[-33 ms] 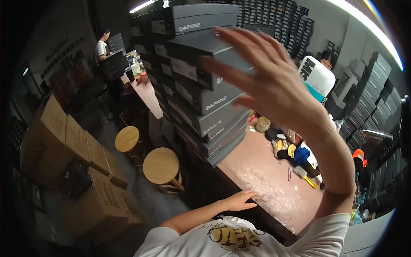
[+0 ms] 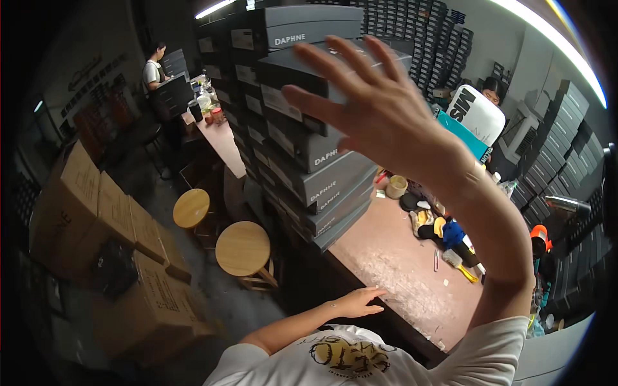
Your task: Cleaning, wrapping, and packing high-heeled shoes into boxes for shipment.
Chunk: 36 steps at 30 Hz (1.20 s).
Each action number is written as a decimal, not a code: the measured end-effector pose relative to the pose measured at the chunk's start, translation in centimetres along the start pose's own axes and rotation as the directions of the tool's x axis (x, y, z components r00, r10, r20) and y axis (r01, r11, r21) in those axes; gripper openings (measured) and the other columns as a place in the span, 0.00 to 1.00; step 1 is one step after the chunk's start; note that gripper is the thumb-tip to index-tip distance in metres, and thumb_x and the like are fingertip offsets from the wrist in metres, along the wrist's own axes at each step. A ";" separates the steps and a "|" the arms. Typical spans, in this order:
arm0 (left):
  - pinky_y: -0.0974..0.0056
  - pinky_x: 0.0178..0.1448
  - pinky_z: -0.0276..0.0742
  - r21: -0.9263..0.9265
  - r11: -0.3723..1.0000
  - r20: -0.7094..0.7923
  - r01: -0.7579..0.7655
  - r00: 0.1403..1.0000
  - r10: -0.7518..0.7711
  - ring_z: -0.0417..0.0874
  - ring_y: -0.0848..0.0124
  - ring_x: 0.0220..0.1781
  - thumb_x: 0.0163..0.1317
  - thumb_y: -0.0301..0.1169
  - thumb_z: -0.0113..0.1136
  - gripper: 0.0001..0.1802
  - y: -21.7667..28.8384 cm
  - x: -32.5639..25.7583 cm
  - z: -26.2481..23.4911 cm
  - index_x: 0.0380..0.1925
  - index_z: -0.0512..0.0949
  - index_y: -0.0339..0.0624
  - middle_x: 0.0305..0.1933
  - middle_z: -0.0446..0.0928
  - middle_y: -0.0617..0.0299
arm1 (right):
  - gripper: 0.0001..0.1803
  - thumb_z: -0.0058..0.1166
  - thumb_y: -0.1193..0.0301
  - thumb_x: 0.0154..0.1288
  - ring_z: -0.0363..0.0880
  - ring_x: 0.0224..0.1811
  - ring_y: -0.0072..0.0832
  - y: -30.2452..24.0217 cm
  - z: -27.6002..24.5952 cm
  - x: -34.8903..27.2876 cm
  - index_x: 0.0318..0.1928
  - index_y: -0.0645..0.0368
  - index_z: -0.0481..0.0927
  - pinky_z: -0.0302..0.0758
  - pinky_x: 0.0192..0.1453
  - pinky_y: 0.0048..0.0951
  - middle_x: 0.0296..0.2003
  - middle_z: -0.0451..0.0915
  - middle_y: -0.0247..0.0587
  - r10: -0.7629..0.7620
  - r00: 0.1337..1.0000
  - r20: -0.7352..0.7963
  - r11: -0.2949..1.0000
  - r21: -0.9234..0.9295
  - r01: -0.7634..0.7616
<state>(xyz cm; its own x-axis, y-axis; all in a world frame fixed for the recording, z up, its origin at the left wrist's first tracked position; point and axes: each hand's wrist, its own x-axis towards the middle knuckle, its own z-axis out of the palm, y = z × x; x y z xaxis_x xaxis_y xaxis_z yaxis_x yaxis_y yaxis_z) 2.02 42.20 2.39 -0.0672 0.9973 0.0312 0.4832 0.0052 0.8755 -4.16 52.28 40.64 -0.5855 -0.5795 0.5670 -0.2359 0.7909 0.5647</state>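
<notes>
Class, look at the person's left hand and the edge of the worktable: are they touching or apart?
Touching. The head view shows the left hand lying palm down with its fingers on the near edge of the pinkish worktable.

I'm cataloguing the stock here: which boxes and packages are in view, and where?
Tall stack of grey rectangular shoe boxes: on the pink worktable, behind the raised right hand.
Brown cardboard cartons: on the floor, left.
White-and-teal box: far right, tilted.
Dark boxes: stacked along the right wall.
</notes>
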 end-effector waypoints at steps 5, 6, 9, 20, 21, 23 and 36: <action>0.61 0.57 0.74 -0.032 0.997 -0.022 0.070 0.997 -0.071 0.78 0.58 0.54 0.61 0.38 0.61 0.30 -2.4 -3.6 -2.1 0.61 0.67 0.38 0.59 0.70 0.47 | 0.20 0.58 0.69 0.52 0.65 0.59 0.40 0.3 7.2 0.0 0.48 0.37 0.79 0.67 0.55 0.36 0.62 0.63 0.35 -0.006 1.000 -0.024 0.966 -0.257 -0.001; 0.60 0.57 0.75 -0.028 0.996 -0.063 0.081 0.995 -0.083 0.78 0.59 0.54 0.61 0.38 0.62 0.30 -1.9 -4.1 -3.4 0.60 0.68 0.39 0.60 0.70 0.49 | 0.18 0.58 0.69 0.50 0.65 0.58 0.41 0.4 6.7 -1.2 0.44 0.39 0.80 0.68 0.54 0.36 0.59 0.65 0.35 0.025 0.998 -0.059 0.974 -0.224 -0.037; 0.59 0.61 0.71 -0.337 0.942 -0.237 0.003 0.968 -0.088 0.72 0.62 0.61 0.61 0.41 0.62 0.34 0.5 -3.4 -7.2 0.64 0.63 0.40 0.64 0.65 0.53 | 0.16 0.61 0.70 0.46 0.64 0.59 0.44 -0.6 2.1 -8.8 0.40 0.43 0.80 0.68 0.56 0.42 0.59 0.65 0.40 0.208 0.972 -0.108 0.965 -0.141 -0.222; 0.48 0.68 0.58 -0.942 -0.215 -0.209 -0.256 0.953 -0.219 0.66 0.63 0.64 0.60 0.67 0.43 0.42 -3.2 11.4 -6.4 0.63 0.65 0.50 0.64 0.67 0.62 | 0.42 0.61 0.67 0.48 0.72 0.54 0.30 -20.1 0.1 -40.0 0.65 0.59 0.60 0.74 0.52 0.34 0.56 0.69 0.41 0.828 -0.297 0.476 -0.540 0.819 -0.193; 0.54 0.64 0.63 -0.971 -0.147 -0.135 -0.188 0.941 -0.310 0.69 0.64 0.61 0.60 0.65 0.45 0.37 -4.8 11.2 -5.2 0.59 0.70 0.51 0.59 0.71 0.63 | 0.38 0.63 0.60 0.49 0.72 0.55 0.33 -20.7 0.9 -41.5 0.61 0.55 0.64 0.73 0.54 0.41 0.57 0.70 0.39 0.735 -0.275 0.620 -0.662 0.744 -0.090; 0.57 0.61 0.66 -0.992 0.098 -0.116 -0.083 0.910 -0.398 0.70 0.68 0.59 0.60 0.60 0.53 0.38 -3.6 11.5 -3.2 0.64 0.62 0.52 0.59 0.68 0.65 | 0.35 0.64 0.54 0.49 0.73 0.53 0.35 -24.2 1.9 -47.4 0.57 0.52 0.69 0.74 0.53 0.42 0.51 0.75 0.37 0.530 -0.323 0.784 -0.769 0.605 0.205; 0.64 0.60 0.70 -0.631 0.762 -0.541 -0.147 0.787 -0.297 0.70 0.68 0.58 0.52 0.30 0.71 0.41 2.9 15.3 3.2 0.63 0.59 0.35 0.59 0.63 0.53 | 0.48 0.67 0.48 0.37 0.67 0.55 0.50 -26.6 4.5 -54.4 0.61 0.52 0.65 0.72 0.51 0.46 0.54 0.69 0.52 0.248 -0.207 0.946 -0.739 0.323 0.591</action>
<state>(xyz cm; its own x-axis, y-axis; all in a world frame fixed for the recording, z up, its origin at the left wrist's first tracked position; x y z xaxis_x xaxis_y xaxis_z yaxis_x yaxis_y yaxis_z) 5.17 57.66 3.87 -0.6683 0.7434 0.0254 -0.1734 -0.1888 0.9666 30.51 63.61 -7.90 -0.6711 0.5026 -0.5450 -0.4226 -0.8633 -0.2757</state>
